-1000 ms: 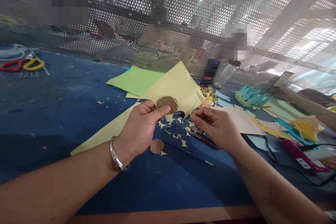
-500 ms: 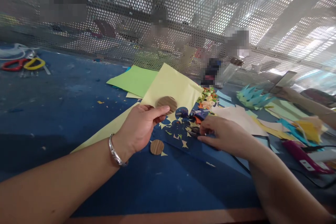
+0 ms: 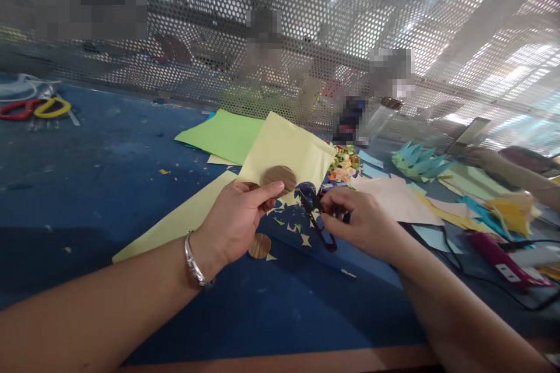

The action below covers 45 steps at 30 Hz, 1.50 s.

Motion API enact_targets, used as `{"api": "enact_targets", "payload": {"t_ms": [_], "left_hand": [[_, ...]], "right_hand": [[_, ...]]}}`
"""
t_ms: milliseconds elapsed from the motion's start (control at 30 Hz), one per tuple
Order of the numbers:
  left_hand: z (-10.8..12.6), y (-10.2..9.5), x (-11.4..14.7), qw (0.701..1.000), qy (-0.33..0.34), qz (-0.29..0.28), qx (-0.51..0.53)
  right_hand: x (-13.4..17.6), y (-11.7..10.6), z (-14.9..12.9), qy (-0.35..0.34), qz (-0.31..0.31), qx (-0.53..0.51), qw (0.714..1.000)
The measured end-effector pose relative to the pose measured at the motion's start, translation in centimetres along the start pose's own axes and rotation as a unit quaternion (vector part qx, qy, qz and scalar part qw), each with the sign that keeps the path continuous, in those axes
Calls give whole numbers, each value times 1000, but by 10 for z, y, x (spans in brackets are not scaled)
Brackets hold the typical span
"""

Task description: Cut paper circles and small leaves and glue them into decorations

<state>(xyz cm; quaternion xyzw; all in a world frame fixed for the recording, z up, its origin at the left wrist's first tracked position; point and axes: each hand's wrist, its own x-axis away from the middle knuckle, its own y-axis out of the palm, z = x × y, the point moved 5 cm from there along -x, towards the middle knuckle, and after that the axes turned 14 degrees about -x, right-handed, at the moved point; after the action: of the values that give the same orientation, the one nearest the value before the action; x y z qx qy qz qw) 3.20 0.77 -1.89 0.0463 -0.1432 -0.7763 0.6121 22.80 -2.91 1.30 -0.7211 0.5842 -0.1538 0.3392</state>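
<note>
My left hand [image 3: 240,210], with a silver bangle at the wrist, pinches a pale yellow sheet of paper [image 3: 284,137]. Its thumb presses a round wood-grained disc [image 3: 279,178] flat against the sheet's lower part. To the right, my right hand [image 3: 356,215] grips small dark thread snips [image 3: 317,224], their blades pointing toward the paper's lower edge. A second, smaller wood-grained disc [image 3: 259,246] lies on the blue table below my left hand. Pale paper offcuts [image 3: 305,239] are scattered between the hands.
A green sheet [image 3: 223,134] and another yellow sheet [image 3: 175,218] lie left. Scissors with red and yellow handles [image 3: 52,108] are at far left. Right are paper scraps [image 3: 345,160], a pink sheet [image 3: 398,198], a purple power strip [image 3: 494,259] with cables, and another person's arm [image 3: 511,169].
My right hand has lifted the snips off the table and brought them left, close to the paper. My left hand still holds the sheet and disc, nearly unmoved.
</note>
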Motion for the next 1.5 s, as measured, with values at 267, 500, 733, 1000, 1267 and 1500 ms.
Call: {"api": "enact_targets", "payload": {"t_ms": [267,500,733,1000,1267,1500], "left_hand": [[-1,9,6,1000,-23,-8,2],[8,11,8,1000,-6,-18,5],[11,14,9,998,0,-46,42],[9,14,9,999,18,-35,35],[10,14,11,999,26,-18,31],[7,14,12,999,43,-23,18]], "right_hand": [[0,14,-17,-46,71,-41,996],[2,20,-17,-20,74,-133,988],[0,38,-9,31,23,-392,919],[3,49,-2,80,97,-445,887],[2,53,-1,103,83,-484,865],[1,58,-5,114,75,-561,816]]}}
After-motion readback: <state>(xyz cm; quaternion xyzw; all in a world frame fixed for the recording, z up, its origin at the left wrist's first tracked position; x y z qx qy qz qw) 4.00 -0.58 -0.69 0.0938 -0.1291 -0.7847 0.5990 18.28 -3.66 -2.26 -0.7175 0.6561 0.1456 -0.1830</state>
